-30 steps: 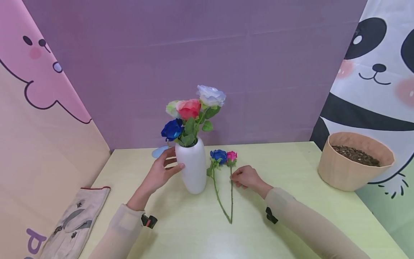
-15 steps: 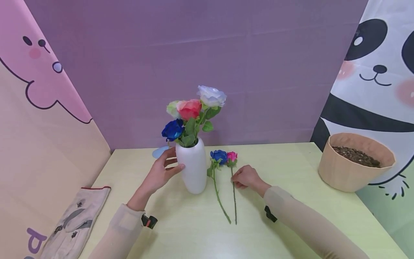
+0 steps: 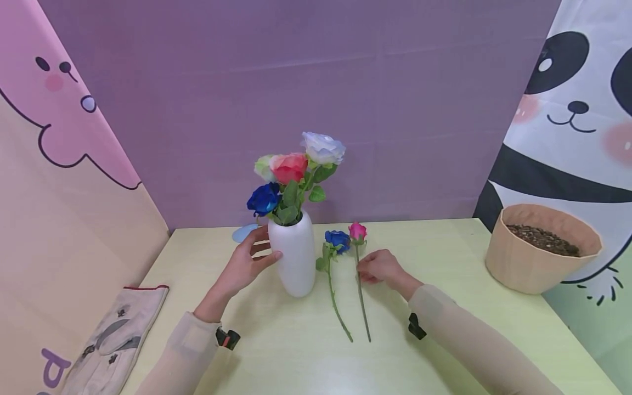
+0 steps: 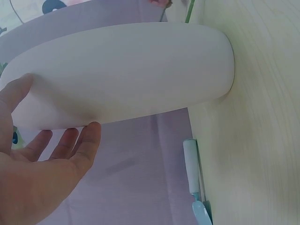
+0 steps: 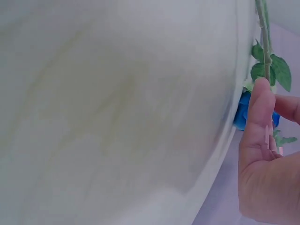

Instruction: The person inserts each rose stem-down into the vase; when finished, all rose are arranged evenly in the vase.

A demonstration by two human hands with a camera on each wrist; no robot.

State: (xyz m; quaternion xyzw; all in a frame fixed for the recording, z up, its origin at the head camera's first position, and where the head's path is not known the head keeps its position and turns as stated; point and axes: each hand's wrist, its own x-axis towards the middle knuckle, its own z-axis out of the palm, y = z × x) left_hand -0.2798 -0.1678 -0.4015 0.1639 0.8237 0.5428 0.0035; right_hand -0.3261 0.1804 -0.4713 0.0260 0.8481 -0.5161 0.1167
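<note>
The right hand (image 3: 380,269) pinches the pink rose (image 3: 357,231) at mid-stem, its long axis running from the bloom at the far end to the stem tip near the person. The white vase (image 3: 295,257) stands just to its left, steadied by the left hand (image 3: 244,264), fingers resting straight against its side on the worktop (image 3: 444,258).

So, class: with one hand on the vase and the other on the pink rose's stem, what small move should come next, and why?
Probably lift the pink rose clear of the table. The right hand already pinches its stem, the bloom end has tipped up, and the left hand steadies the white vase, which holds four blooms.
</note>
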